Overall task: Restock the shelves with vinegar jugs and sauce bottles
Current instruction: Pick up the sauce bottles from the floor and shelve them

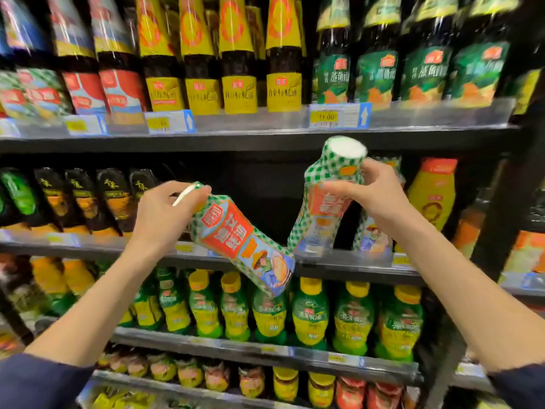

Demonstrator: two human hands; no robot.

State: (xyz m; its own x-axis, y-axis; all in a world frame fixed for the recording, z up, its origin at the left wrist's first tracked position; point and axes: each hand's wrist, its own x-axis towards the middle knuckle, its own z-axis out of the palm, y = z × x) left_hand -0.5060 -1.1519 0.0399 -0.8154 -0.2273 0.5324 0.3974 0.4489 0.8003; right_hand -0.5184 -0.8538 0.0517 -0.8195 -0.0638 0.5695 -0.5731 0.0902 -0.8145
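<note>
Left hand [159, 215] round tilted bottle [236, 236], right hand [376, 196] round near-upright bottle [320, 214].

The top-row bottles [283, 54] lose their necks to the upper edge, and those at far left smear into blur. The price tags [169, 121] are too blurred to read. The left hand [160, 215] wraps the neck of the left bottle [241, 240], hiding most of its cap. The right hand [371, 193] covers the shoulder of the right bottle [318, 219]. A third bottle [373, 234] behind it is mostly hidden. The bottom jars [286, 385] are blurred, and some are cut by the lower edge.
</note>
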